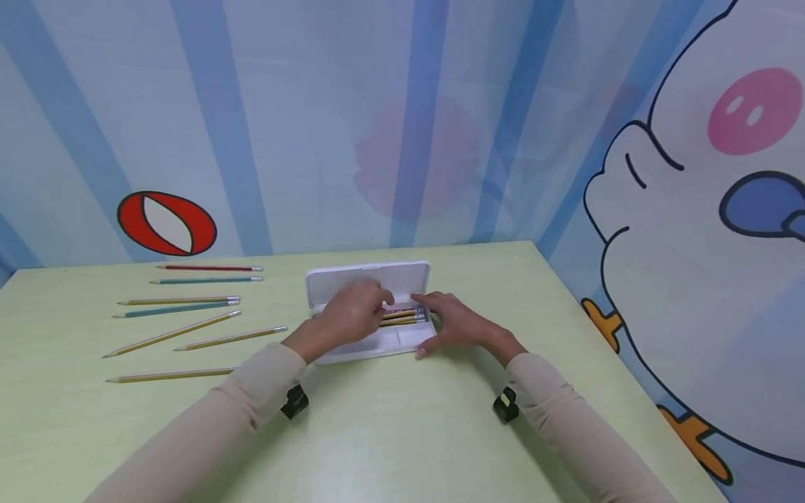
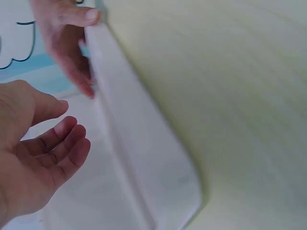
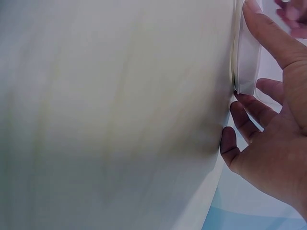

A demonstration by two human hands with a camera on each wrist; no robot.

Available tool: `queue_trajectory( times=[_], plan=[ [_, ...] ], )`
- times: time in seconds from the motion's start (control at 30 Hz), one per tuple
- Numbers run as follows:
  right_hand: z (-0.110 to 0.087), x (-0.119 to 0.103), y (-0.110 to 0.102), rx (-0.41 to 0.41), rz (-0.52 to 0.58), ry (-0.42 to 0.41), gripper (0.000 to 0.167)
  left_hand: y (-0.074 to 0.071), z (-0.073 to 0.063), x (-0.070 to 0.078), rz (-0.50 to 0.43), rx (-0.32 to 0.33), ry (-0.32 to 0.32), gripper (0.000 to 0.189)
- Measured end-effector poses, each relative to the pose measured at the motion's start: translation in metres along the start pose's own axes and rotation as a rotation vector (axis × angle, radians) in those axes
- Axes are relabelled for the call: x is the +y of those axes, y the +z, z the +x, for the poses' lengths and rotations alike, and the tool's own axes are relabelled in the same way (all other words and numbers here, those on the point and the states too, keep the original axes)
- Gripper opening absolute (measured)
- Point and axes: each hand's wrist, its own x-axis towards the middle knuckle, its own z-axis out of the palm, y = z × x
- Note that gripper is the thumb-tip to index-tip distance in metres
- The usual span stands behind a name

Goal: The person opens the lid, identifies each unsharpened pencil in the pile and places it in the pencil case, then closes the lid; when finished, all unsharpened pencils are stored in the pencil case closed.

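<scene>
A white pencil case (image 1: 367, 345) lies with its hinged lid (image 1: 333, 283) raised at the back. Inside its rear compartment are several pencils (image 1: 402, 321). My left hand (image 1: 355, 311) is over the case's middle, covering part of it. Its fingers are loosely bent, with nothing between thumb and fingertips in the left wrist view. At the right end of the case, my right hand (image 1: 458, 323) holds it, thumb at the front corner and fingers toward the lid's hinge. In the right wrist view, the thumb (image 3: 271, 31) lies along the case's white wall (image 3: 248, 62).
Left of the case several pencils lie spread: a red one (image 1: 207, 268), a teal one (image 1: 204, 281), and yellow ones such as the nearest pencil (image 1: 170, 376). The light table (image 1: 402, 433) ends at a printed curtain (image 1: 314, 126) behind and to the right.
</scene>
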Motion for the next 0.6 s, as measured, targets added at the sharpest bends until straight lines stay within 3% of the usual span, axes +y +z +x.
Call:
queue_trajectory(
  times=[0.3,0.47,0.6],
  plan=[
    [0.000,0.001,0.000,0.002,-0.001,0.010,0.104,-0.036,-0.014,-0.004,-0.086,0.195,0.066,0.018],
    [-0.001,0.001,0.000,0.004,0.010,0.002,0.104,-0.053,-0.021,-0.013,-0.110,0.290,0.039,0.017],
    [-0.001,0.001,0.000,0.005,0.009,-0.004,0.104,-0.061,-0.023,-0.024,-0.064,0.319,-0.043,0.023]
  ],
)
